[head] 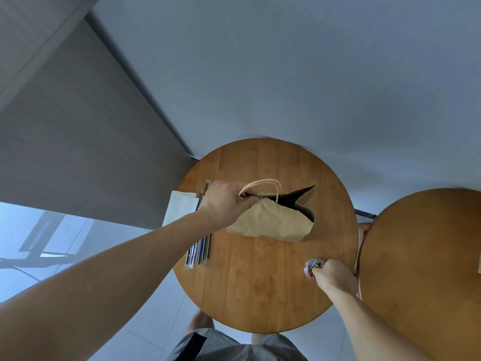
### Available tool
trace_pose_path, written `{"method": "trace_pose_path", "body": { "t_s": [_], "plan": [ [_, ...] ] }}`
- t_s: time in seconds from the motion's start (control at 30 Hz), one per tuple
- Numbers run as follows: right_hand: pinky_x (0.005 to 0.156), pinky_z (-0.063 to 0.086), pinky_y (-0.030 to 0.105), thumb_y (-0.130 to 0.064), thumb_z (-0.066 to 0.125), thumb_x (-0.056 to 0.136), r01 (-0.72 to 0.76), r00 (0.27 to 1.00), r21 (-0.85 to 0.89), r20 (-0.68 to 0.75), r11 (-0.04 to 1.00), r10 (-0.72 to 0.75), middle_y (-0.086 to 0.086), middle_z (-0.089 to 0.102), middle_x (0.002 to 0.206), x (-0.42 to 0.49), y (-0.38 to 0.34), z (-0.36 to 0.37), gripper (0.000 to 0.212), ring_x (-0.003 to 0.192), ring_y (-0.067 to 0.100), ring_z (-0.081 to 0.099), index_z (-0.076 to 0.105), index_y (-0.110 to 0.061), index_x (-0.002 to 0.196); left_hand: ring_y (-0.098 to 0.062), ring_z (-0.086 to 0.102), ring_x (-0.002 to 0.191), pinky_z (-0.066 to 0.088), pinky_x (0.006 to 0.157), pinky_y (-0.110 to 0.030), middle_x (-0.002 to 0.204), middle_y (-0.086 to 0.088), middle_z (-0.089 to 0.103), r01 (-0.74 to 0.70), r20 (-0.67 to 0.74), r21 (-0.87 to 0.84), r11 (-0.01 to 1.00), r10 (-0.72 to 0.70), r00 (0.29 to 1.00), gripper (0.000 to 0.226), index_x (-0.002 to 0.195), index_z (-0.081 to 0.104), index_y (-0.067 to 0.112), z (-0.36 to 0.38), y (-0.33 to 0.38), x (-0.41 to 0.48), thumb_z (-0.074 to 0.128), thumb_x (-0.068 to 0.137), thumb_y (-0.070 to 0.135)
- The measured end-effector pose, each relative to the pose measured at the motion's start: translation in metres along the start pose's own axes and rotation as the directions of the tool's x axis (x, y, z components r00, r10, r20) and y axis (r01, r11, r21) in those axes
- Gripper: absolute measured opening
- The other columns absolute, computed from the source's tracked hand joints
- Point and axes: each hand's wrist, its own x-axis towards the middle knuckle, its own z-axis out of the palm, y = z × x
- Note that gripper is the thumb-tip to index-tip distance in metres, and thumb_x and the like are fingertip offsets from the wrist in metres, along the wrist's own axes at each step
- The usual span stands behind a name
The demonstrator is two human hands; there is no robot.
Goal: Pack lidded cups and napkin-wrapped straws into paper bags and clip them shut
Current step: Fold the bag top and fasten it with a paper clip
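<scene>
One brown paper bag (pixel 270 222) sits mid-worktop (pixel 260 287), its top pinched together at the handle by the left hand (pixel 223 204). The right hand (pixel 333 274) dips curled fingers into a tub of coloured clips (pixel 311 265) near the edge; whether it grips one cannot be told. Wrapped straws (pixel 200 247) lie at the left.

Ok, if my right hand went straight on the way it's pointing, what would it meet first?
The coloured clips: the right hand has its fingers right at them, though actual contact is hard to judge.
</scene>
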Motion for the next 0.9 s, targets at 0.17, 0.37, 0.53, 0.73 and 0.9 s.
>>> {"method": "trace_pose_path", "body": {
  "t_s": [0.17, 0.37, 0.53, 0.73, 0.9],
  "plan": [
    [0.039, 0.027, 0.022, -0.024, 0.063, 0.083, 0.014, 1.000, 0.095, -0.008, 0.995, -0.013, -0.003, 0.054, 0.057, -0.005, 0.007, -0.007, 0.023, 0.049, 0.012, 0.051, 0.059, -0.016, 0.062, 0.001, 0.054, 0.064, 0.035, 0.058, -0.006, 0.073, 0.017, 0.065, 0.022, 0.008, 0.005, 1.000, -0.022, 1.000, 0.010, 0.093, 0.076, 0.028, 0.001, 0.001, 0.003, 0.067, 0.091, 0.030],
    [0.066, 0.049, 0.029, -0.012, 0.065, 0.083, 0.071, 0.997, 0.277, -0.021, 0.958, -0.068, -0.001, 0.066, 0.085, -0.010, 0.012, -0.016, 0.005, 0.076, 0.018, 0.062, 0.062, -0.016, 0.085, -0.005, 0.059, 0.072, 0.039, 0.059, -0.013, 0.078, 0.013, 0.070, 0.058, 0.017, 0.025, 0.998, -0.058, 0.998, 0.009, 0.091, 0.075, 0.031, -0.001, 0.002, 0.006, 0.067, 0.090, 0.034],
    [0.070, 0.048, 0.017, -0.017, 0.065, 0.091, 0.205, 0.979, 0.446, -0.102, 0.871, -0.178, -0.008, 0.070, 0.105, -0.021, 0.007, -0.029, 0.014, 0.100, 0.015, 0.066, 0.070, -0.024, 0.102, -0.007, 0.060, 0.075, 0.043, 0.062, -0.019, 0.079, 0.014, 0.070, 0.079, 0.046, 0.031, 0.996, -0.081, 0.996, 0.011, 0.093, 0.075, 0.031, -0.001, 0.001, 0.008, 0.066, 0.090, 0.037],
    [0.065, 0.054, 0.018, -0.025, 0.073, 0.086, 0.470, 0.877, 0.630, -0.251, 0.619, -0.410, -0.015, 0.072, 0.080, -0.059, -0.034, -0.075, 0.009, 0.076, 0.006, 0.069, 0.071, -0.034, 0.085, -0.007, 0.061, 0.077, 0.044, 0.064, -0.020, 0.081, 0.014, 0.069, 0.082, 0.074, 0.051, 0.995, -0.085, 0.994, 0.012, 0.095, 0.073, 0.033, -0.007, 0.004, 0.016, 0.064, 0.091, 0.040],
    [0.066, 0.049, 0.012, -0.019, 0.074, 0.086, 0.635, 0.750, 0.628, -0.361, 0.450, -0.553, -0.013, 0.072, 0.083, -0.088, -0.078, -0.105, 0.017, 0.080, 0.003, 0.067, 0.074, -0.036, 0.086, -0.007, 0.059, 0.073, 0.038, 0.058, -0.017, 0.074, 0.016, 0.065, 0.067, 0.111, 0.063, 0.996, -0.074, 0.991, 0.012, 0.096, 0.073, 0.034, -0.011, 0.008, 0.017, 0.063, 0.092, 0.039]
  ]
}}
